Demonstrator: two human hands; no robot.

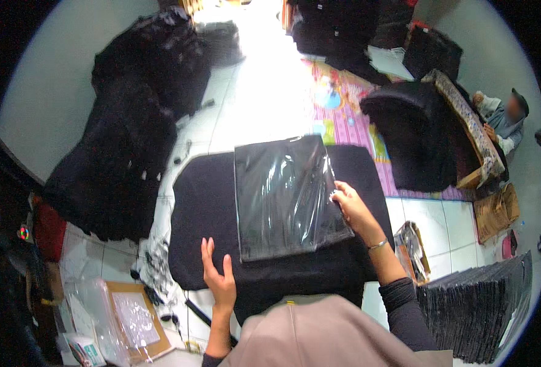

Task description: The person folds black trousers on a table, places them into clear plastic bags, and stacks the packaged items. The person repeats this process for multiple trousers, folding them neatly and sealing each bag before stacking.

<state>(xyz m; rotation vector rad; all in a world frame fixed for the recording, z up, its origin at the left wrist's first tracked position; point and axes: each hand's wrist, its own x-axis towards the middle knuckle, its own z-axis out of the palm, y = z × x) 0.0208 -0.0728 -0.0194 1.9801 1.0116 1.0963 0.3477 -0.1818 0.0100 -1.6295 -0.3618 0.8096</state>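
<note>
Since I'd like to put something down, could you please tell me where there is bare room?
Bare patches of black cloth lie left of the glossy packet, beyond the left hand, and, narrower, right of it, beyond the right hand. Lower left is crowded with clear plastic, lower right with a dark stack.

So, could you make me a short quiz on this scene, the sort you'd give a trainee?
1. Which hand touches the shiny plastic package?
A) Left
B) Right
C) Neither
2. True or false: the left hand is gripping the package.
3. Fill in the gap: the bracelet sits on the ____ wrist.

Key:
1. B: the right hand is at the package's right edge.
2. False: the left hand is open and apart from it.
3. Right.
</note>
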